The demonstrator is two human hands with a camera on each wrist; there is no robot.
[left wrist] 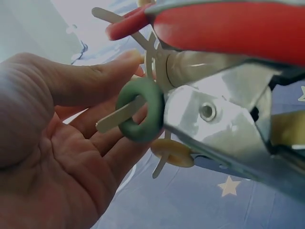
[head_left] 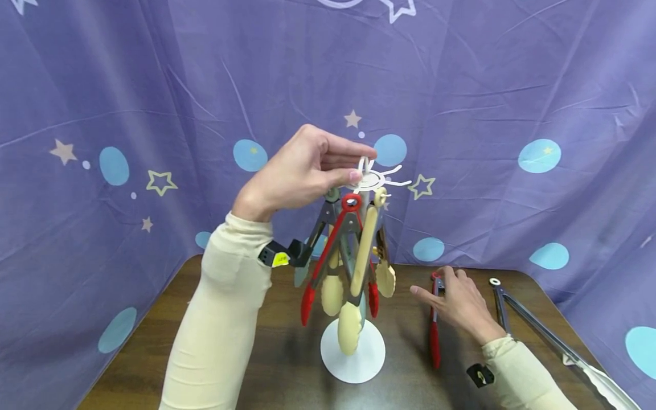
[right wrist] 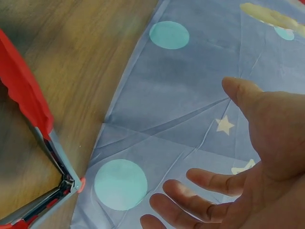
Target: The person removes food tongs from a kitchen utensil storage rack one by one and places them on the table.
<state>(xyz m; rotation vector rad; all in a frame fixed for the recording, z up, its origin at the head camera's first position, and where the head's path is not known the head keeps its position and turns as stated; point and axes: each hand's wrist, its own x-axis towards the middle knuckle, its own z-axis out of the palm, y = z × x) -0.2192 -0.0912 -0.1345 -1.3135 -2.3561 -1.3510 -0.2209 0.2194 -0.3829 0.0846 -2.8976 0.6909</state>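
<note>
From the head, the left hand [head_left: 307, 165] pinches the top of a white rack [head_left: 370, 181] standing on the surface [head_left: 279, 347], with hung red tongs [head_left: 328, 250] and cream tongs [head_left: 364, 253]; the right hand [head_left: 463, 302], relaxed and empty, is by loose red tongs [head_left: 434, 341], left of long tongs [head_left: 543, 329]. From the left wrist, a green ring [left wrist: 156, 112] encircles a prong [left wrist: 114, 119] beside the thumb. From the right wrist, the right hand's fingers are spread, apart from the loose red tongs.

Your left hand [left wrist: 62, 143], nine o'clock, pinches the rack [left wrist: 162, 67]; green ring [left wrist: 155, 110] encircles a prong [left wrist: 114, 117]; red tongs [left wrist: 228, 28], one o'clock.
</note>
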